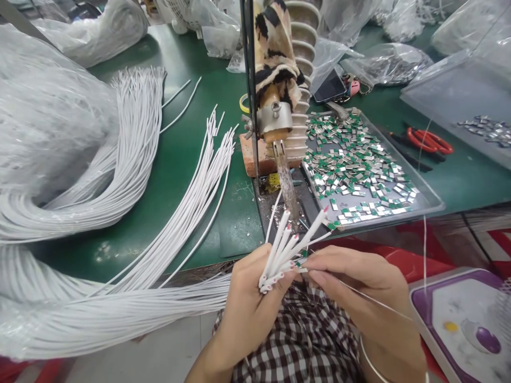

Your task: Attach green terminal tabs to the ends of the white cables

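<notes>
My left hand (251, 303) is closed round a bunch of white cables (281, 250), whose cut ends with pinkish-red tips fan upward. Beside it, my right hand (359, 287) pinches a thin strand of solder wire (371, 299) that trails off to the lower right. Small green circuit boards show between the two hands, partly hidden by fingers and cable ends. Just above the cables, the worn tip of a clamped soldering iron (285, 183) points down. Whether it touches any cable, I cannot tell.
Long bundles of white cable (136, 138) lie at left, with a looser group (191, 213) nearer. A clear tray (433, 205) of green-and-silver boards stands at right, by red-handled pliers (429, 141). Behind the iron are a brick (249, 154) and a ribbed hose (305, 32).
</notes>
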Motion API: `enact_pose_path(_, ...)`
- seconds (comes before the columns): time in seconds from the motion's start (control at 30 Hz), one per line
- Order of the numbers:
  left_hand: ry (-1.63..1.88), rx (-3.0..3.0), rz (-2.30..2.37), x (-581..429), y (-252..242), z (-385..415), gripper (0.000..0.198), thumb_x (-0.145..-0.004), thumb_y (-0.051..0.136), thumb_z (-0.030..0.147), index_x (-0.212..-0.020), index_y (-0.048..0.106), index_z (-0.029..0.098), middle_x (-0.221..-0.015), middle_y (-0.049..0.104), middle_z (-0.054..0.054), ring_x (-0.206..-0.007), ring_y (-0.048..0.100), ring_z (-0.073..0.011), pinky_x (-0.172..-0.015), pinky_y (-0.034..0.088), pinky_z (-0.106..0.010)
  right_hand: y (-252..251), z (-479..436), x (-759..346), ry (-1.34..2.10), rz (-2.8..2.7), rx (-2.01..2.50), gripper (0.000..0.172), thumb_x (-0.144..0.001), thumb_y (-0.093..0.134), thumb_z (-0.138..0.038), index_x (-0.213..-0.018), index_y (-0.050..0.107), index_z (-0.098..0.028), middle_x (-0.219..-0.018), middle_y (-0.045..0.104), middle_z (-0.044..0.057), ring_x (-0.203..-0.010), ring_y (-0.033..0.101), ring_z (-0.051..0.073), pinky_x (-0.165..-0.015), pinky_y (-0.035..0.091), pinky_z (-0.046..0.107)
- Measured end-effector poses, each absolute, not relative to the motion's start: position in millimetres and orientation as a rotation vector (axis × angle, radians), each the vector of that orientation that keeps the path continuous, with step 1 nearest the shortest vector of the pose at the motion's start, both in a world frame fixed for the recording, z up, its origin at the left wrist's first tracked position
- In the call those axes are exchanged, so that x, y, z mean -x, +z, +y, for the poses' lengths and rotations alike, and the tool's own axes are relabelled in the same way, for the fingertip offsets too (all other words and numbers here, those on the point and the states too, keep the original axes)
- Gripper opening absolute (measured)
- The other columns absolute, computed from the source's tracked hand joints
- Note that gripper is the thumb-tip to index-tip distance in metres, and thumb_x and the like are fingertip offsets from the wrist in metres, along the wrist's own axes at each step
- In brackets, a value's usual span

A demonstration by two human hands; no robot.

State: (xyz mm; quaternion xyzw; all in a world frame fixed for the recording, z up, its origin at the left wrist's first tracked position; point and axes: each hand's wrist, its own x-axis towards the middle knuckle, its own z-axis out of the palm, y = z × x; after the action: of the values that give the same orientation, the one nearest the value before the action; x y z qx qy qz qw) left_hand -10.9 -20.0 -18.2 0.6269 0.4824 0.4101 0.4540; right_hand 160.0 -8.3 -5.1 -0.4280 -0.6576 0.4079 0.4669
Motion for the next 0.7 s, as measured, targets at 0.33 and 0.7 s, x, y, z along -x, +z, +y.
enact_pose_path(0.33, 1.141, -1.542, 1.169, 10.9, -22.6, -19.4, 0.013, -0.091, 0.063, 0.018, -0.079, 0.067, 0.02, -0.073, 0.06, 0.001, -0.067, 0.054, -0.0129, -0.063, 0.04, -0.024, 3.5, -7.0, -158.5, 1.315, -1.613, 1.226, 0.022, -0.088, 0.051, -0.018, -0.067, 0.057, -0.018, -0.059, 0.05, -0.004, -0.052, 0.043, 0.007, -0.046, 0.036, 0.019)
enact_pose_path(0.7, 1.263, -1.586, 1.201, 10.0, -32.0, -17.3, 0.014, -0.087, 0.068, 0.014, -0.091, 0.072, 0.027, -0.095, 0.066, 0.004, -0.09, 0.06, -0.012, -0.08, 0.044, -0.021, -15.7, 64.1, -192.8, 0.065, -1.964, 2.083, 0.011, -0.083, 0.064, -0.026, -0.076, 0.067, -0.017, -0.082, 0.068, 0.009, -0.086, 0.059, 0.028, -0.061, 0.033, 0.032)
